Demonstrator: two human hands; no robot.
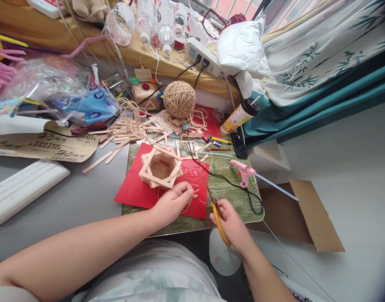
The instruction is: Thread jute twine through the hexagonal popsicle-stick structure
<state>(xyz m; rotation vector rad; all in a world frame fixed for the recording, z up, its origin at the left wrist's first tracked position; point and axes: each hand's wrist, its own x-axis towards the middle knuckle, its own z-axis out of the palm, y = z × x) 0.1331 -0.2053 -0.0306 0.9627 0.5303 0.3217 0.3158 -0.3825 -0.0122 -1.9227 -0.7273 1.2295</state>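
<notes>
My left hand [175, 201] is closed in a pinch on a thin piece of twine [188, 208], whose end pokes out past the fingertips. Just behind that hand, a basket of stacked craft sticks [159, 167] stands on a red sheet [131, 193]. My right hand [230, 222] grips scissors [219, 222] by their orange handles. Their blades point away from me and left, over the right edge of the red sheet. Whether the blades are slightly apart is hard to tell. The twine passes partly under my left hand.
A pink glue gun [244, 172] lies at the right, its black cord looping over the green table [195, 226]. Behind the basket are loose craft sticks [123, 130] and a twine ball [179, 99]. A lidded cup [239, 115] and a phone [239, 145] sit at the back right.
</notes>
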